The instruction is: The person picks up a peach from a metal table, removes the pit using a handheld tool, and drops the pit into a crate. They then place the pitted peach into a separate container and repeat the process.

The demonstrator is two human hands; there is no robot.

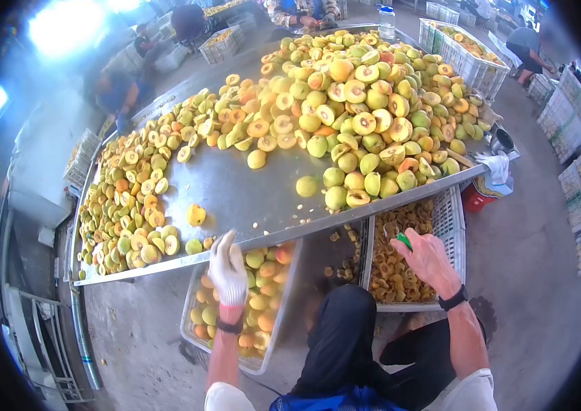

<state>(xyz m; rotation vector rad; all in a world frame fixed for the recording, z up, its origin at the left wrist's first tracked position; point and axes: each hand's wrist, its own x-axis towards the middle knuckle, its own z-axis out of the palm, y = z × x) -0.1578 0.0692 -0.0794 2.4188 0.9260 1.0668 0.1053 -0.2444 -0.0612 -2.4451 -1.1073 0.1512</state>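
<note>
My left hand [228,270], in a white glove, is at the near edge of the metal table [235,185], above a crate of peaches [198,322]. Its fingers look stretched out, and nothing shows in them. A peach half [196,214] and a greenish peach piece [194,246] lie on the tabletop beside it. My bare right hand [431,260] is closed around a green-handled tool [404,240], whose working end is too blurred to make out. Below that hand stands a white crate [449,226] holding brown-orange scraps [393,274].
Halved peaches [365,123] are heaped on the table's right and spread along its left [133,198]. A metal cup [501,141] and a white cloth [494,164] sit at the right corner. A bottle [387,24] stands at the back. Other people [302,14] work beyond.
</note>
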